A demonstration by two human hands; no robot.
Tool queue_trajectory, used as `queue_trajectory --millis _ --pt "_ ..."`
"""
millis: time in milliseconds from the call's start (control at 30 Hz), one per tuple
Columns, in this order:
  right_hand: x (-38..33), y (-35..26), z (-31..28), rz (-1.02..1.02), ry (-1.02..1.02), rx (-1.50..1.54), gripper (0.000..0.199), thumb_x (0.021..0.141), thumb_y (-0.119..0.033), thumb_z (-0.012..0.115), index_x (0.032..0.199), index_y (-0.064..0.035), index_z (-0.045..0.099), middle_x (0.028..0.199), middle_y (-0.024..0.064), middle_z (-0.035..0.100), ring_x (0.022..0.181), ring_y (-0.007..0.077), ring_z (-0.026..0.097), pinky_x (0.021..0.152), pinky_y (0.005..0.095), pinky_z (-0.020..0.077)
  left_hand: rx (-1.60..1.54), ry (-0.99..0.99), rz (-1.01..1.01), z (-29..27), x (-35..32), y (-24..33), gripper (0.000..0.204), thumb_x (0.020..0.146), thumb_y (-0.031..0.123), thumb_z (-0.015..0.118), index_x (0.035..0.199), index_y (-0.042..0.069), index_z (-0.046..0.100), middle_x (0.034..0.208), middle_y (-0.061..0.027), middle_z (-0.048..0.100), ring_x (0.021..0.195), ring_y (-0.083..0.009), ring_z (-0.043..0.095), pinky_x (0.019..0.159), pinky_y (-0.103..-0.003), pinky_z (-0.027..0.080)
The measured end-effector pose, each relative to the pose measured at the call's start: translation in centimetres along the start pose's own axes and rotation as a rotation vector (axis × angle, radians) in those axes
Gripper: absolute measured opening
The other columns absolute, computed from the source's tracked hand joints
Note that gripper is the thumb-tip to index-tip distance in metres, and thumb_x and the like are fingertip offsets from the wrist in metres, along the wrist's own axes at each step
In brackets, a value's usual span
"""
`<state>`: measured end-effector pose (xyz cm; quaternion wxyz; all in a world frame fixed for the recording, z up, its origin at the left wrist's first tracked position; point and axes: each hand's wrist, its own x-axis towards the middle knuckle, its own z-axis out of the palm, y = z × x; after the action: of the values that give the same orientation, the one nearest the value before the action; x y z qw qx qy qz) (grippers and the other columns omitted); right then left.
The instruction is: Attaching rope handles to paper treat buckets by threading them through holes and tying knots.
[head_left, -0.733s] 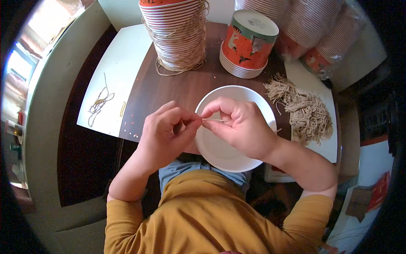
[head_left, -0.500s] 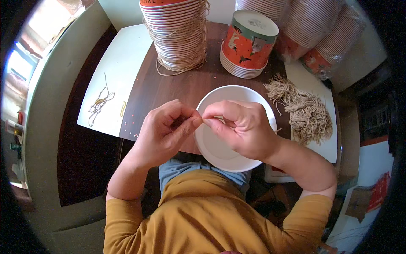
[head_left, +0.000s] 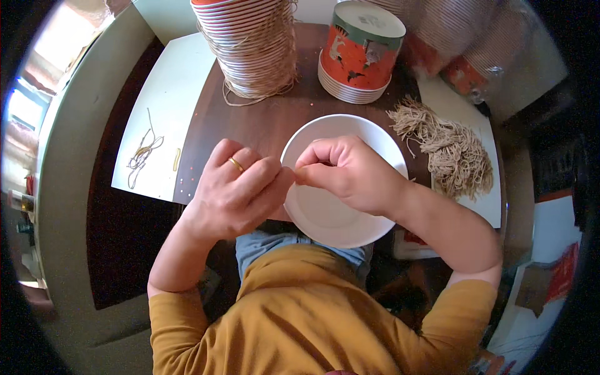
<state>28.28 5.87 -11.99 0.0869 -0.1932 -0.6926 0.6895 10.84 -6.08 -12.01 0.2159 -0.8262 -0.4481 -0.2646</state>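
Observation:
Both hands meet over the left rim of a white round bucket (head_left: 344,219), whose open mouth faces up. My left hand (head_left: 240,187) is closed, its back turned up and a ring on one finger. Against it, my right hand (head_left: 347,172) pinches with thumb and forefinger. Whatever thin thing lies between the fingertips is too small or hidden to name. By my right wrist, a short end of twine (head_left: 412,180) shows at the bucket's rim.
A tall stack of buckets with twine handles (head_left: 256,62) stands far left, beside upturned orange-and-green buckets (head_left: 359,59). Wrapped stacks (head_left: 453,31) fill the back right. Cut twine (head_left: 459,156) lies heaped at right; a loose tangle (head_left: 144,153) lies on the left white board.
My left hand has rolled over so its back and ring now show. The hands stay together at the fingertips. The view has shifted slightly.

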Motion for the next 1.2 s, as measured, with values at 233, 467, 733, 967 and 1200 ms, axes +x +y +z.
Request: queue_trajectory --millis 233,467,733,967,1200 --pt "1.0 0.6 -0.1 0.094 0.056 -0.226 0.013 0.088 -0.01 0.06 0.08 0.0 0.063 0.071 -0.0035 0.059 0.067 0.0027 0.049 0.06 0.022 0.0424 -0.257 0.05 -0.528 1.9 -2.7 0.4 0.019 0.074 -0.001 0.068 0.091 0.003 0.065 0.09 -0.0106 0.061 0.077 -0.0274 0.062 0.067 -0.036 0.051" --pt "1.6 0.7 0.3 0.072 0.102 -0.328 0.015 0.086 -0.011 0.061 0.078 0.0012 0.062 0.069 -0.0012 0.059 0.064 0.004 0.049 0.056 0.0244 0.0425 -0.406 0.055 -0.576 2.5 -2.6 0.5 0.021 0.076 -0.004 0.069 0.096 0.002 0.066 0.089 -0.0119 0.061 0.072 -0.0256 0.064 0.059 -0.032 0.053" --pt "1.5 0.9 0.3 -0.013 0.13 -0.395 0.014 0.078 -0.011 0.061 0.072 0.0012 0.062 0.069 0.0147 0.064 0.064 0.0214 0.063 0.063 0.0362 0.0499 -0.439 0.043 -0.578 2.3 -2.7 0.7 0.023 0.076 -0.004 0.068 0.098 0.003 0.066 0.089 -0.0121 0.061 0.072 -0.0262 0.063 0.061 -0.033 0.053" --pt "1.7 0.8 0.5 -0.095 0.137 -0.48 0.013 0.078 -0.012 0.061 0.073 0.0003 0.062 0.074 0.0161 0.063 0.07 0.0288 0.064 0.065 0.0389 0.0497 -0.46 0.038 -0.59 2.2 -2.6 0.8 0.023 0.075 -0.004 0.068 0.096 0.002 0.066 0.089 -0.0123 0.061 0.074 -0.0274 0.063 0.062 -0.034 0.053" --pt "1.7 0.5 0.6 -0.012 0.168 -0.404 0.013 0.079 -0.011 0.06 0.073 0.0008 0.063 0.069 0.0158 0.065 0.065 0.0241 0.065 0.062 0.0375 0.0501 -0.5 0.02 -0.627 2.2 -2.5 1.1 0.022 0.075 -0.004 0.068 0.095 0.002 0.066 0.09 -0.0129 0.061 0.074 -0.0268 0.063 0.062 -0.033 0.053"
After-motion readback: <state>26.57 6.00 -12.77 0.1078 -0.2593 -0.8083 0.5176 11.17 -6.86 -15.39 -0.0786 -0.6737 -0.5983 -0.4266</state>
